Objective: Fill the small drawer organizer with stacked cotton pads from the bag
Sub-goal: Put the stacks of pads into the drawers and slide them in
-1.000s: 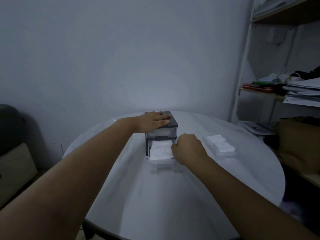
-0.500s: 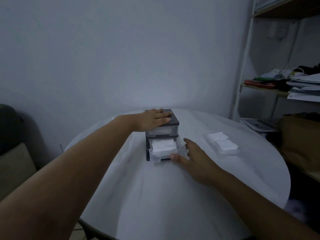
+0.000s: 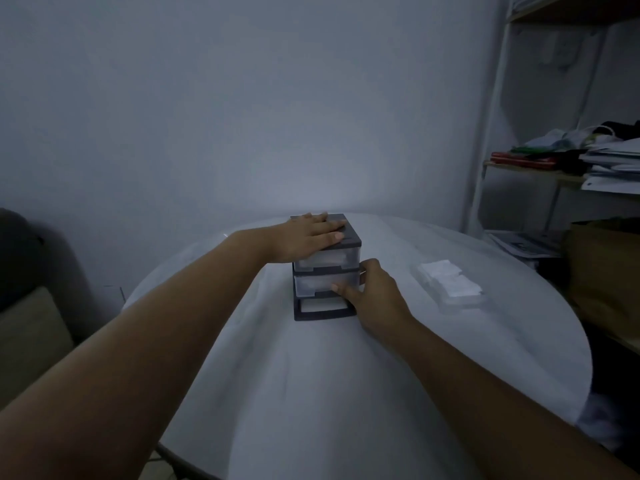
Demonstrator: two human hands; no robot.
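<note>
A small dark-framed drawer organizer with translucent drawers stands near the far middle of the round white table. My left hand lies flat on its top, fingers spread. The middle drawer is pushed in, white pads showing faintly through its front. My right hand rests against that drawer's right front, index finger pressed on the drawer face. The bottom slot looks open in front. The clear bag of stacked white cotton pads lies to the right on the table.
A white metal shelf with papers and cloths stands at the right, with a brown bag beside the table edge. A cushioned seat sits at the left. The wall is just behind the table.
The pulled-out middle drawer with pads has been pushed shut by my right hand, which moved forward onto its front. My left hand has stayed on the organizer's top.
</note>
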